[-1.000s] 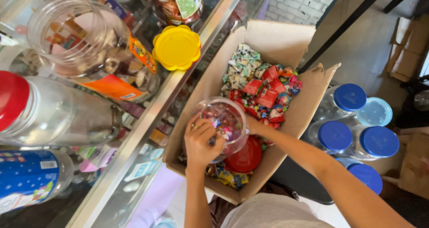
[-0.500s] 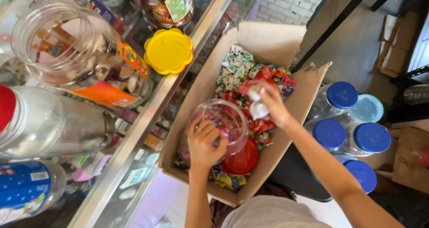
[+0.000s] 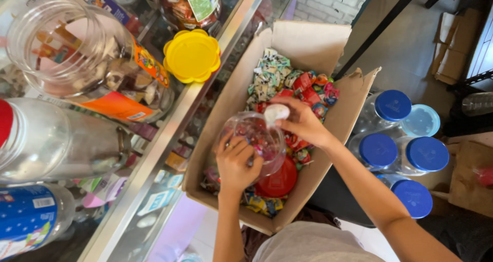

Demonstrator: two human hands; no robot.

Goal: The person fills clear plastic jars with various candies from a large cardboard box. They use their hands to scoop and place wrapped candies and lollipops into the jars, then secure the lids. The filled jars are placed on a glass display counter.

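Note:
My left hand [image 3: 236,162] grips a small clear plastic jar [image 3: 257,136] partly filled with wrapped sweets, holding it over an open cardboard box [image 3: 308,41]. My right hand [image 3: 300,121] is at the jar's rim, its fingers closed on a small white wrapped sweet [image 3: 276,112]. The box holds a heap of red, green and white wrapped sweets [image 3: 287,87]. A red lid [image 3: 280,182] lies in the box under the jar.
To the left runs a glass counter [image 3: 169,133] with a large open clear jar [image 3: 77,51], a yellow flower-shaped lid [image 3: 191,55] and other jars. Several blue-lidded clear jars [image 3: 393,105] stand on the floor to the right of the box.
My right hand left the jar, reached into the heap of sweets, and has come back to the jar's rim with a white sweet. The left hand kept hold of the jar.

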